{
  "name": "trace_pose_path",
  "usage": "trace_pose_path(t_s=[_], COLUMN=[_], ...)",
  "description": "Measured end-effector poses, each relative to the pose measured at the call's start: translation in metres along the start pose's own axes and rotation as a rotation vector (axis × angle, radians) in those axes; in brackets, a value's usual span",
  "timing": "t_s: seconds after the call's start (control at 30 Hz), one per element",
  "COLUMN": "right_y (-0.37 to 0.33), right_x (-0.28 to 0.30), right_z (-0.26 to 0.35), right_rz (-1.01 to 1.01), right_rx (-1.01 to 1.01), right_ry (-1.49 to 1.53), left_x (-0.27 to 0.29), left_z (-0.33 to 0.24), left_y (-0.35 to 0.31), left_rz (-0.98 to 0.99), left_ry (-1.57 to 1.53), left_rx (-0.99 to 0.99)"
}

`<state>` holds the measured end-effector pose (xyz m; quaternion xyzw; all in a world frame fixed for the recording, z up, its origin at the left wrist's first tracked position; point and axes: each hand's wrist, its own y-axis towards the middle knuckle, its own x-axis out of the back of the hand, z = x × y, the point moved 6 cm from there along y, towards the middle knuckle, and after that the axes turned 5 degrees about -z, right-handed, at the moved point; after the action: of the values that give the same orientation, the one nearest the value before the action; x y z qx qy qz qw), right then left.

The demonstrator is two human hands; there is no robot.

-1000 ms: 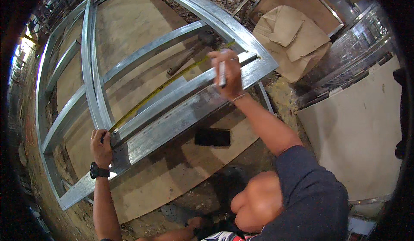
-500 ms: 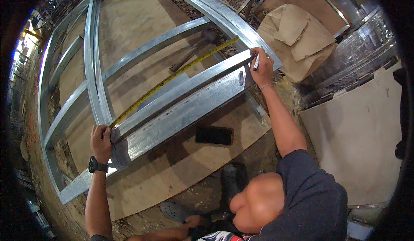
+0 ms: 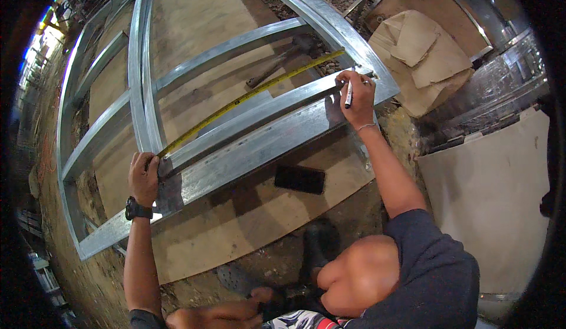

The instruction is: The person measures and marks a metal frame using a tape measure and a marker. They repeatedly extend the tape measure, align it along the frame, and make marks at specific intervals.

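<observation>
A yellow tape measure blade (image 3: 237, 102) stretches slantwise across a silvery metal frame (image 3: 227, 50), alongside a loose-looking square metal tube (image 3: 253, 117). My left hand (image 3: 144, 179), with a black watch on its wrist, is closed at the blade's near end, beside the tube's left end. The tape's case is not visible. Near the tube's right end, my right hand (image 3: 358, 99) grips a white marker pen (image 3: 349, 94) with a dark end. Its fingers touch the tube, and the pen stands steeply between them.
A black phone (image 3: 300, 179) lies on the brown board (image 3: 259, 229) in front of me. Inside the frame rests a hammer (image 3: 277, 70). Folded brown cardboard (image 3: 421, 58) and a large pale sheet (image 3: 486, 193) are at the right. My knees and shoes are close to the board's edge.
The whole view has shifted slightly, moving the frame up and right. My right hand has turned the marker more upright at the tube. My left hand keeps its place at the tape's near end.
</observation>
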<state>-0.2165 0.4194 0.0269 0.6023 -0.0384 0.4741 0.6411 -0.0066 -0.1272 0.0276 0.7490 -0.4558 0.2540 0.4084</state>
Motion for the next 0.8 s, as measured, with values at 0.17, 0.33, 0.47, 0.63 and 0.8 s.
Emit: trace_pose_path(t_s=[0.17,0.33,0.47,0.63,0.8], right_y=[0.002,-0.006,-0.017,-0.01,-0.011], right_x=[0.002,-0.011,-0.02,-0.015,-0.018], right_z=[0.041,0.083,0.086,0.106,0.16], right_rz=[-0.052,0.002,0.07,0.055,0.12], right_rx=[0.031,0.137,0.184,0.211,0.31], right_ry=[0.167,0.293,0.228,0.174,0.454], left_x=[0.006,0.003,0.002,0.006,0.005], left_z=[-0.001,0.006,-0.011,-0.006,-0.009], left_y=[-0.003,-0.004,0.0,-0.001,-0.001], left_rz=[-0.021,-0.026,-0.007,-0.008,-0.032], left_ry=[-0.004,-0.003,0.035,0.017,0.01], left_rx=[0.025,0.045,0.064,0.058,0.051])
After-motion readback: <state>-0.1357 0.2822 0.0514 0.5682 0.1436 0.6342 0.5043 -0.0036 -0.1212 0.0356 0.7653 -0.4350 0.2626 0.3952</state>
